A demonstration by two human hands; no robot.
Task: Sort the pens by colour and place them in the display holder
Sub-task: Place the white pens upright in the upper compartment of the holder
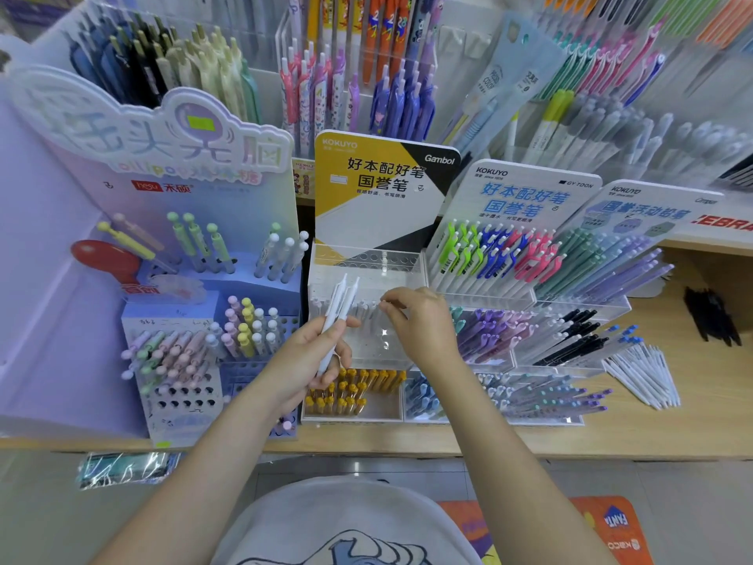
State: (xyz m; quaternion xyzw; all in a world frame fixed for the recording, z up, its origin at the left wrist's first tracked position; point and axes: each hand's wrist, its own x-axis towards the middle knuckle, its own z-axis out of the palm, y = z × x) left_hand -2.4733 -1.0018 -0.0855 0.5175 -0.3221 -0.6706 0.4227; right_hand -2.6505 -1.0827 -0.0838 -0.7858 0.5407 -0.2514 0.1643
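My left hand (313, 360) grips two white pens (340, 307) that point up and away, in front of the clear acrylic display holder (366, 263) under the yellow Kokuyo sign. A row of white pens (358, 309) stands in that holder's middle tier. My right hand (419, 324) hovers over this row with fingers curled, thumb and fingertips close together at a pen top; whether it pinches one is unclear. Yellow pens (354, 391) fill the lowest tier.
A purple stand (171, 320) with pastel pens is at the left. Clear racks of green, blue, pink and purple pens (529, 258) stand on the right. Loose white pens (644, 373) and black pens (713, 316) lie on the wooden shelf. A plastic packet (126, 468) sits below the shelf edge.
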